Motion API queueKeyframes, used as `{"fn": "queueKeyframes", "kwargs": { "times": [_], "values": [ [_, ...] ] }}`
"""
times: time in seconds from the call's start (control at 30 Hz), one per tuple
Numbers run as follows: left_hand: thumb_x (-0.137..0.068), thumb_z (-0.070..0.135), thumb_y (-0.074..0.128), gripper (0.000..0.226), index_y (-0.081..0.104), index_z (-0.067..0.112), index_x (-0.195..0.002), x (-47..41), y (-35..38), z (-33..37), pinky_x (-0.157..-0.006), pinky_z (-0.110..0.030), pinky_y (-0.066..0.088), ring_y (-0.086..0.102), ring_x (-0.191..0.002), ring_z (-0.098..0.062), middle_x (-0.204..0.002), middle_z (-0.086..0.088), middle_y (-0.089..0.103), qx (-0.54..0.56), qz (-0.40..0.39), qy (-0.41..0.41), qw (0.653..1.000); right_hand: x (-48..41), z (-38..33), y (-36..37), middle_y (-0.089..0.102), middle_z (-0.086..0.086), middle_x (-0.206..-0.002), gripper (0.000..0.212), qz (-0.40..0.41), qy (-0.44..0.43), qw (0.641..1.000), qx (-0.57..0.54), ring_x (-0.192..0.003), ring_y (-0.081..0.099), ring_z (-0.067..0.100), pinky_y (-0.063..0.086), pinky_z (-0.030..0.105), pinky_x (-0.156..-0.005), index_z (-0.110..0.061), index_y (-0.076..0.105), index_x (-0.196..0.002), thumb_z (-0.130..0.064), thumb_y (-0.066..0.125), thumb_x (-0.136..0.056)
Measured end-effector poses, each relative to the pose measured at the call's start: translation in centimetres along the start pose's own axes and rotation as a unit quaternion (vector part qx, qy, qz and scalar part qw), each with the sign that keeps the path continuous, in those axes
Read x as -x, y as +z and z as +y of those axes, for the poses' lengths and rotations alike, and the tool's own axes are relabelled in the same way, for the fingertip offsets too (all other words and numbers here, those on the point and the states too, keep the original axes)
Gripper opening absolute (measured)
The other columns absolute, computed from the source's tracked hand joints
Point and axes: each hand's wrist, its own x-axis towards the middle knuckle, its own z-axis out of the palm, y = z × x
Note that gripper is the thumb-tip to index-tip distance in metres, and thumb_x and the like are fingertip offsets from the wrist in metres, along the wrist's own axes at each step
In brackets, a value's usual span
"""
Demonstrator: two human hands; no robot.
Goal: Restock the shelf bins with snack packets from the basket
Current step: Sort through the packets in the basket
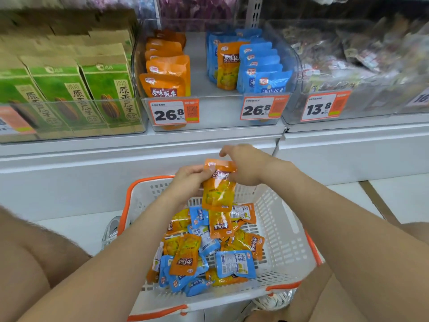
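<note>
One orange packet (218, 194) hangs above the basket (137, 189), its top gripped by my left hand (192, 180) and my right hand (243, 166), probably to square it upright for the orange row (166, 73) in the shelf bin (216, 112).

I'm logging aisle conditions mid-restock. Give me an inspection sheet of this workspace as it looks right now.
Surface: white floor under the basket.
Job's things: white basket with an orange rim holds loose packets, orange and blue. The clear shelf bin has an orange row and a blue row. A stray orange packet stands among the blue.
Clutter: nothing seen.
Hands: left hand grips the held orange packet above the basket. Right hand is at its top corner, grip unclear.
Cables: nothing seen.
Surroundings: green boxes to the left, bin of mixed packets to the right, price tags on the bin fronts.
</note>
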Motion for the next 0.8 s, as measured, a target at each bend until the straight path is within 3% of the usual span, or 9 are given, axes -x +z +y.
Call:
{"fn": "queueKeyframes", "kwargs": {
  "times": [0.07,0.17,0.33,0.47,0.53,0.6,0.7,0.8],
  "values": [
    [-0.107,0.036,0.056,0.032,0.074,0.013,-0.12,0.1,0.2,1.6,-0.077,-0.037,0.062,0.077,-0.096,-0.025,-0.108,-0.011,0.079,0.053,0.018,0.006,0.998,0.3,0.7,-1.2,0.065,0.005,-0.128,0.053,0.043,0.021,0.995,-0.084,-0.113,0.063,0.025,0.048,0.031,-0.087,-0.019,0.057,-0.14,-0.019,0.076,-0.091],
    [-0.111,0.034,0.048,0.032,0.072,0.015,-0.121,0.7,0.6,3.4,-0.082,-0.039,0.062,0.077,-0.098,-0.023,-0.107,-0.006,0.08,0.069,0.036,0.029,0.997,0.9,0.8,-2.5,0.07,0.001,-0.092,0.036,0.06,0.046,0.976,-0.205,-0.082,0.074,0.022,0.064,0.04,-0.076,-0.016,0.064,-0.124,-0.008,0.076,-0.091],
    [-0.112,0.033,0.044,0.034,0.072,0.017,-0.121,1.8,1.0,5.5,-0.08,-0.038,0.063,0.077,-0.1,-0.022,-0.106,-0.004,0.08,0.046,0.057,0.074,0.995,1.5,0.5,-3.4,0.074,0.006,-0.093,0.031,0.083,0.047,0.962,-0.257,-0.083,0.076,0.024,0.066,0.048,-0.075,-0.019,0.068,-0.111,-0.001,0.07,-0.087],
    [-0.112,0.033,0.047,0.037,0.076,0.016,-0.098,2.2,0.9,8.1,-0.08,-0.046,0.063,0.075,-0.09,-0.022,-0.091,-0.004,0.077,-0.034,0.1,0.172,0.979,2.4,-0.7,-5.8,0.072,-0.003,-0.092,0.025,0.119,0.011,0.959,-0.258,-0.087,0.071,0.017,0.063,0.037,-0.077,-0.024,0.07,-0.108,-0.009,0.071,-0.088],
    [-0.11,0.032,0.048,0.043,0.068,0.017,-0.075,2.4,0.6,10.4,-0.068,-0.035,0.052,0.063,-0.071,-0.011,-0.07,0.002,0.066,-0.117,0.158,0.255,0.947,3.0,-1.6,-7.4,0.072,-0.005,-0.091,0.022,0.154,-0.007,0.952,-0.263,-0.086,0.07,0.015,0.061,0.031,-0.073,-0.024,0.071,-0.106,-0.01,0.071,-0.089],
    [-0.109,0.035,0.048,0.045,0.055,0.024,-0.066,3.1,0.3,13.3,-0.058,-0.026,0.035,0.052,-0.06,-0.006,-0.06,0.008,0.055,-0.216,0.223,0.337,0.889,3.6,-2.5,-9.1,0.073,-0.003,-0.091,0.019,0.208,-0.023,0.937,-0.282,-0.087,0.07,0.015,0.061,0.033,-0.073,-0.022,0.072,-0.102,-0.009,0.071,-0.088],
    [-0.108,0.039,0.044,0.036,0.055,0.029,-0.076,3.8,-0.8,17.5,-0.053,-0.021,0.03,0.053,-0.061,-0.005,-0.064,0.013,0.054,-0.309,0.313,0.411,0.799,4.0,-3.6,-11.4,0.071,-0.005,-0.091,0.019,0.325,-0.036,0.895,-0.303,-0.086,0.067,0.014,0.058,0.034,-0.074,-0.024,0.072,-0.1,-0.012,0.07,-0.085],
    [-0.101,0.037,0.044,0.022,0.062,0.029,-0.092,3.0,-2.8,21.7,-0.059,-0.033,0.042,0.059,-0.073,-0.015,-0.078,0.011,0.064,-0.38,0.347,0.422,0.747,3.6,-4.1,-13.2,0.069,-0.012,-0.083,0.019,0.46,-0.032,0.824,-0.328,-0.081,0.065,0.009,0.052,0.028,-0.072,-0.027,0.068,-0.098,-0.015,0.067,-0.083]
  ]
}}
